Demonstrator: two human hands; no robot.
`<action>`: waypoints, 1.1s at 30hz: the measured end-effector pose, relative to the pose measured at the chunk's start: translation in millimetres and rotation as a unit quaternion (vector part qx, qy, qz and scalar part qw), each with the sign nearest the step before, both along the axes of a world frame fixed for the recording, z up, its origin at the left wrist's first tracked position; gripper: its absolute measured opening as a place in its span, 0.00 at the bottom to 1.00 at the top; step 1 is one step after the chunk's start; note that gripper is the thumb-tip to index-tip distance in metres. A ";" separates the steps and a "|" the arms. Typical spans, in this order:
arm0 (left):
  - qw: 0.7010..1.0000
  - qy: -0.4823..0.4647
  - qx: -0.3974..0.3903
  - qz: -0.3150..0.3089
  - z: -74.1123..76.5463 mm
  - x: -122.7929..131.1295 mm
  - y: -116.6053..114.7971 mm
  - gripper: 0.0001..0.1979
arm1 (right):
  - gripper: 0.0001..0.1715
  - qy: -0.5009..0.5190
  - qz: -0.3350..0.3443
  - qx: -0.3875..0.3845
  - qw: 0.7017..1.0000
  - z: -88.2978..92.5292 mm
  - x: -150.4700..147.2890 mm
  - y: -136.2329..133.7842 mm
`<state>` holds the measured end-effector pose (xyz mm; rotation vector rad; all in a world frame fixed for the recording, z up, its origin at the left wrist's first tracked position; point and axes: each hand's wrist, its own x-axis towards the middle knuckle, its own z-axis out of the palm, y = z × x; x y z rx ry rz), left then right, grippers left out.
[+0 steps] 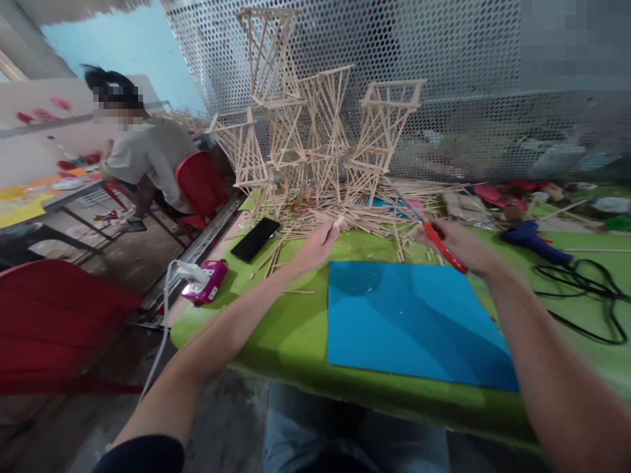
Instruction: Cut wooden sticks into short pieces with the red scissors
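Observation:
My left hand (318, 248) is closed in a pinch on a short pale wooden stick (338, 222) beside the stick pile. To its right, my right hand (461, 244) grips red-handled scissors (440, 246), their metal blades pointing up and left toward the pile. Many loose thin wooden sticks (355, 220) lie heaped beyond both hands. Behind the heap stands a lattice structure of joined sticks (283, 121), with several flared, tower-like parts. A blue sheet (394, 322) lies flat on the green table cover between my forearms, with small scraps on it.
A black phone (256, 239) and a pink power strip (210, 281) with a white cable lie at left. At right are a blue glue gun (532, 242) and its black cord (586, 289). A perforated metal panel (458, 131) stands behind. Another person (148, 151) sits on a red chair.

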<state>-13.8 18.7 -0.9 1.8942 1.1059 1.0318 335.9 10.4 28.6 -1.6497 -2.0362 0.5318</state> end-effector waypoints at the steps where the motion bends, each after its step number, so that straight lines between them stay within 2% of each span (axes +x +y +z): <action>1: 0.999 0.029 0.033 0.003 0.9 0.2 -0.3 0.17 | 0.32 0.007 0.019 -0.016 1.000 1.7 -14.3 -6.5; 3: 0.994 0.074 0.083 0.010 2.0 1.1 -0.9 0.16 | 0.31 0.009 0.031 -0.049 0.998 2.1 -41.9 -18.3; 5: 0.991 0.091 0.097 0.023 2.2 2.7 -2.0 0.15 | 0.29 0.013 0.054 -0.070 0.996 -1.3 -64.7 -27.0; 9: 0.987 0.101 0.116 0.037 1.9 6.1 -6.5 0.14 | 0.28 0.022 0.064 -0.070 0.995 -10.4 -89.9 -35.0; 16: 0.984 0.134 0.114 0.007 -0.1 6.8 -10.3 0.15 | 0.29 0.022 0.081 -0.066 0.994 -8.3 -96.8 -40.3; 20: 0.984 0.145 0.102 0.026 1.2 7.0 -10.2 0.17 | 0.29 0.059 0.074 -0.114 0.989 -7.0 -98.0 -41.5; 22: 0.987 0.130 0.094 0.026 2.4 7.5 -10.1 0.18 | 0.30 0.074 0.067 -0.141 0.985 -6.7 -98.4 -41.8; 26: 0.993 0.084 0.083 0.021 4.4 8.2 -10.4 0.17 | 0.30 0.086 0.064 -0.138 0.985 -4.4 -99.2 -43.0; 33: 0.985 0.143 0.094 0.021 7.2 8.4 -12.6 0.18 | 0.28 0.097 0.047 -0.153 0.982 2.0 -100.8 -45.4</action>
